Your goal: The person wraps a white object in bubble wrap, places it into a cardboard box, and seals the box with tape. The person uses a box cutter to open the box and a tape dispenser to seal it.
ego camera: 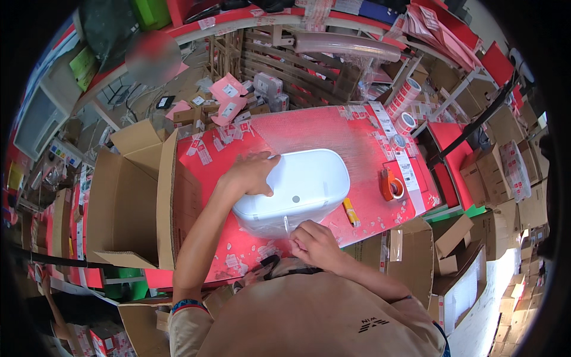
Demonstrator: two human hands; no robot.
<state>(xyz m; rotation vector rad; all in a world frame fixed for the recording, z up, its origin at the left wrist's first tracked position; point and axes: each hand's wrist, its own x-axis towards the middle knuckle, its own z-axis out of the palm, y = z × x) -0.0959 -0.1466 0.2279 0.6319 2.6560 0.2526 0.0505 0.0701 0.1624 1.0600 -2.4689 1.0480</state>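
A white plastic container [308,178] with rounded corners lies before me on the red tabletop [370,218]. A small grey dot marks its top near the front edge, and clear plastic film [263,226] covers its front side. Across the container's left end my left hand [253,175] is spread, thumb and fingers apart on its surface. Curled at the lower front edge, beside the film, is my right hand [316,244]. Whether its fingers pinch the film is hidden. Just right of the container lies a yellow utility knife [351,212].
An open cardboard box [127,209] stands on the left. An orange tape dispenser [390,184] and tape rolls [406,123] sit right. Bubble wrap [290,127] covers the table's back. Open cartons [410,254] flank the near right edge. Another person's arm [54,308] shows lower left.
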